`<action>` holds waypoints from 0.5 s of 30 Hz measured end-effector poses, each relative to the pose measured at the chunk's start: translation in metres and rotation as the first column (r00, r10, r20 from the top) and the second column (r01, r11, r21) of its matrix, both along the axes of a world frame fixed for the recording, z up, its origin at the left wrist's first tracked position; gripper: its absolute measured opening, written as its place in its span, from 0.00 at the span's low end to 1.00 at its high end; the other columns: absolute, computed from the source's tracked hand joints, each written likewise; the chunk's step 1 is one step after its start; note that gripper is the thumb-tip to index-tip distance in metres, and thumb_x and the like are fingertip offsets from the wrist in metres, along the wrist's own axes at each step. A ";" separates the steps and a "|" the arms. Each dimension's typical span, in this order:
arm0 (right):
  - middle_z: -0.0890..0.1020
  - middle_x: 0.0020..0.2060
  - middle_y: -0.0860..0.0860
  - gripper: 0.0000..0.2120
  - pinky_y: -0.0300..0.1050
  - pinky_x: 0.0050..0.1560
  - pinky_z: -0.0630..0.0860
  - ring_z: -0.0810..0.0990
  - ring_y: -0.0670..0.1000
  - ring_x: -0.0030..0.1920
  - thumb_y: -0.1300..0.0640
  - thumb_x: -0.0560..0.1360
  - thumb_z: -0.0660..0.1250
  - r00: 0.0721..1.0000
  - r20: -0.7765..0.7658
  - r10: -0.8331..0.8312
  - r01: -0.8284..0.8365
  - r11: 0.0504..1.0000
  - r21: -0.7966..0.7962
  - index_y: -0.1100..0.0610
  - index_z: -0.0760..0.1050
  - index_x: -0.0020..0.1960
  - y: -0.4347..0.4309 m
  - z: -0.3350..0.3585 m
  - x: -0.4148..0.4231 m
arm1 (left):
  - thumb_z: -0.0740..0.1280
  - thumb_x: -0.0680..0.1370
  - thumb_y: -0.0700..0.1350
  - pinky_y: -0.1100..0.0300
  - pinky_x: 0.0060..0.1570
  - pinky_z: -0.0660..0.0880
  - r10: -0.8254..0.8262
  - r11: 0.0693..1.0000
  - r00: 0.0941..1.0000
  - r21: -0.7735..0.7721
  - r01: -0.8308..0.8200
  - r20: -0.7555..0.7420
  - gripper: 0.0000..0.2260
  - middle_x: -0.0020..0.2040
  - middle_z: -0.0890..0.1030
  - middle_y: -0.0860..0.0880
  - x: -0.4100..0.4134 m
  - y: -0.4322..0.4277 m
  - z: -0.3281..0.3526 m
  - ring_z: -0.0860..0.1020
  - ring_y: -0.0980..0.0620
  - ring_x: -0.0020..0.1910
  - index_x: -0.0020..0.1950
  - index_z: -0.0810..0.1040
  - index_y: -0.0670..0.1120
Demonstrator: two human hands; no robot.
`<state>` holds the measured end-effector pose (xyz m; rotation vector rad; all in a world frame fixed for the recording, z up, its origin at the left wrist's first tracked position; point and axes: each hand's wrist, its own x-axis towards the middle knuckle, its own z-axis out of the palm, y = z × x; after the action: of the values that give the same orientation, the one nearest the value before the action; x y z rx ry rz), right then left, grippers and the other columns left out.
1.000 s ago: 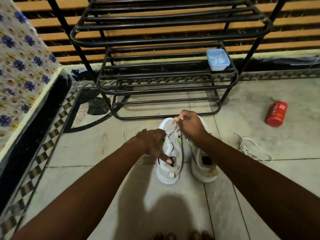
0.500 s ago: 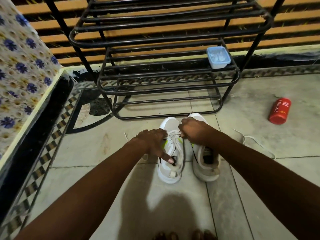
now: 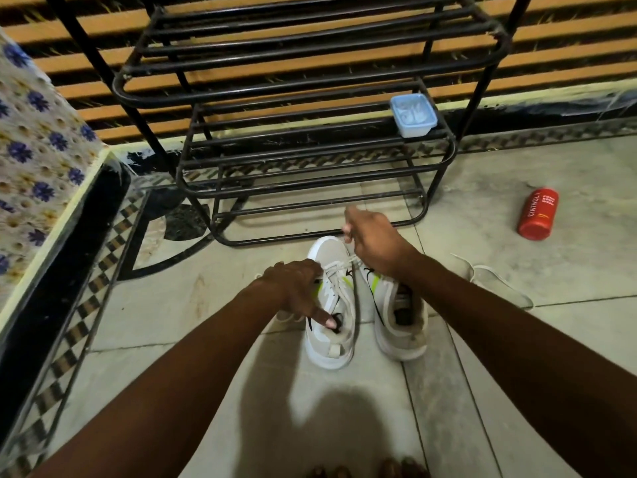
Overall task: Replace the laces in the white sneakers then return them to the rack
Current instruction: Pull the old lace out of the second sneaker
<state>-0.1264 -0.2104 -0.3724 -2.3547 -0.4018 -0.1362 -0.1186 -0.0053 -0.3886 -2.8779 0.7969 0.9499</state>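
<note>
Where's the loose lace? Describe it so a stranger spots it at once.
Start at the black rack, then drop to the floor in front, where the sneakers stand. Right of them, toward the red bottle, the loose lace lies in a squiggle. Unlike the threaded lace in the left sneaker, it touches no shoe or hand.

Right hand (image 3: 374, 244): half a second ago it sat low over the eyelets between the two shoes. It has now risen up and forward, toward the bottom rail of the black metal-tube shoe rack (image 3: 310, 198), with its blurred fingers pinching the lace end.
White flat shoelace (image 3: 339, 267): it was bunched at the eyelets. It is now drawn out in a line from the left white mesh sneaker (image 3: 331, 339) up to the right hand.
Right white mesh sneaker (image 3: 400, 326): its toe showed before and is now hidden behind the right hand, while its yellow-green side mark is uncovered.
</note>
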 end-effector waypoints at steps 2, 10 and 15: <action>0.77 0.44 0.55 0.07 0.51 0.37 0.75 0.78 0.56 0.43 0.64 0.77 0.61 0.974 -0.041 0.223 -0.220 0.887 -0.406 0.55 0.65 0.51 -0.008 -0.003 -0.001 | 0.72 0.55 0.80 0.49 0.60 0.73 0.011 1.000 1.000 -0.006 -0.011 0.001 0.46 0.65 0.75 0.56 0.000 0.000 0.000 0.75 0.47 0.64 0.65 0.70 0.55; 0.75 0.42 0.51 0.10 0.50 0.36 0.70 0.71 0.55 0.48 0.70 0.66 0.65 0.962 0.215 0.170 -0.049 0.878 -0.476 0.59 0.75 0.44 -0.003 0.007 0.000 | 0.72 0.55 0.80 0.48 0.61 0.74 -0.003 1.000 1.000 0.007 0.003 0.007 0.46 0.63 0.74 0.56 0.000 -0.002 0.003 0.75 0.48 0.63 0.65 0.70 0.54; 0.78 0.37 0.51 0.07 0.51 0.42 0.71 0.75 0.54 0.43 0.72 0.71 0.67 0.911 0.310 -0.271 0.224 0.958 0.181 0.61 0.76 0.39 0.002 0.020 -0.012 | 0.72 0.56 0.80 0.46 0.66 0.73 0.003 1.000 1.000 -0.006 -0.003 0.001 0.51 0.68 0.73 0.55 0.000 -0.002 0.003 0.74 0.47 0.67 0.71 0.69 0.54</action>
<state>-0.1383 -0.2084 -0.3526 -2.2334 -0.2388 -0.6695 -0.1187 -0.0069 -0.3855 -2.8849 0.7972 0.9486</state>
